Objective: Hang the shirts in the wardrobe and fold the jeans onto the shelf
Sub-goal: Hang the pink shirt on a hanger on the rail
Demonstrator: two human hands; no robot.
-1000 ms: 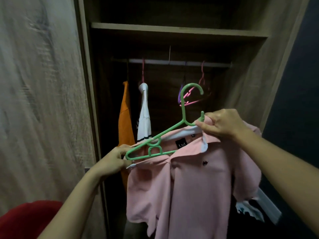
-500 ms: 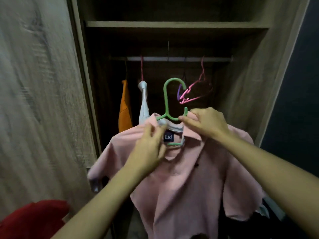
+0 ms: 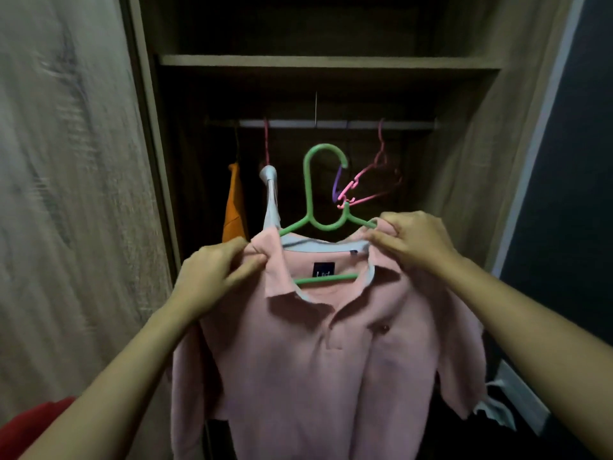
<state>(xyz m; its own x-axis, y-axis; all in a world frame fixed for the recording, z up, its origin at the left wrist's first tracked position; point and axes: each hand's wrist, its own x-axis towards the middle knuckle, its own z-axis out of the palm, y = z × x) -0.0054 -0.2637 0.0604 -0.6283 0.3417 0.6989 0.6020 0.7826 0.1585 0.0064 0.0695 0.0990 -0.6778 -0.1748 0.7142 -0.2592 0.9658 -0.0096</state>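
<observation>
Before the wooden wardrobe [image 3: 331, 60], left hand [image 3: 212, 277] and right hand [image 3: 414, 244] pinch the pink polo shirt [image 3: 315, 366] by its shoulders over the green plastic hanger [image 3: 310, 190]; either pinch loosening could tip it off.

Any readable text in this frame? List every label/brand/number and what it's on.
"Ltd": pale letters on the dark square neck label inside the collar of the pink polo shirt; the lower bar of the green plastic hanger crosses their bottom edge, so the reading is tentative.
A small blue tab right of that label: too small to read.
Nothing else legible.
</observation>
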